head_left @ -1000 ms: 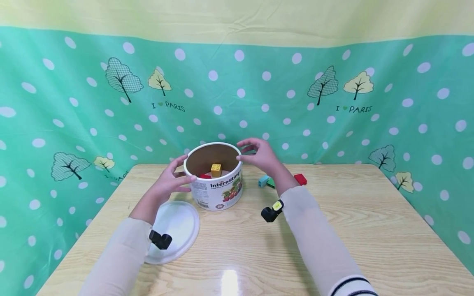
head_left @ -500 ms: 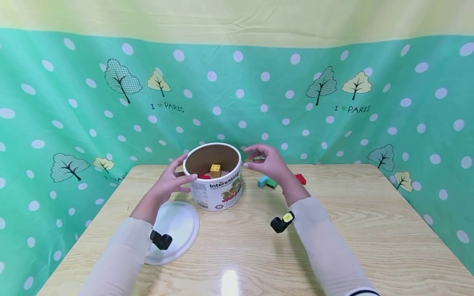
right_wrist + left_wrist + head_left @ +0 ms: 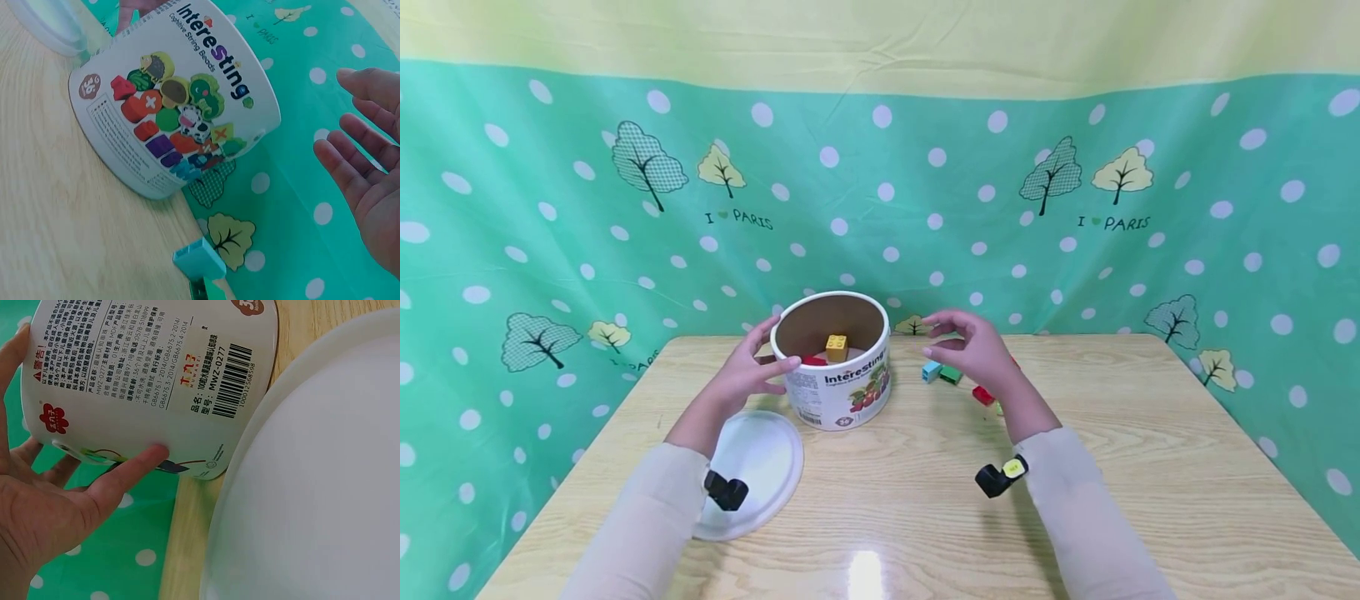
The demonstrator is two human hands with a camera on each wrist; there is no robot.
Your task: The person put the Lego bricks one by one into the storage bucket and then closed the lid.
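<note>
Drawing farther to the right from the rim of a white bucket over the past half second, a person's right hand is hovering apart from it, its fingers loosely bent and spread, holding nothing. Opposite, the left hand is keeping its place against the bucket, spread wide with fingers touching the rim and wall. Printed with the word "Interesting," the bucket is standing upright between the two hands, just right of the left one, showing a yellow block and a red block inside. Nearer the person than the left hand, a white lid is lying on the wooden surface, partly covered by a pale sleeve. Just below the right hand's fingertips in the head view, a light-blue block and a green block are lying side by side, while a red brick is resting near that wrist.
</note>
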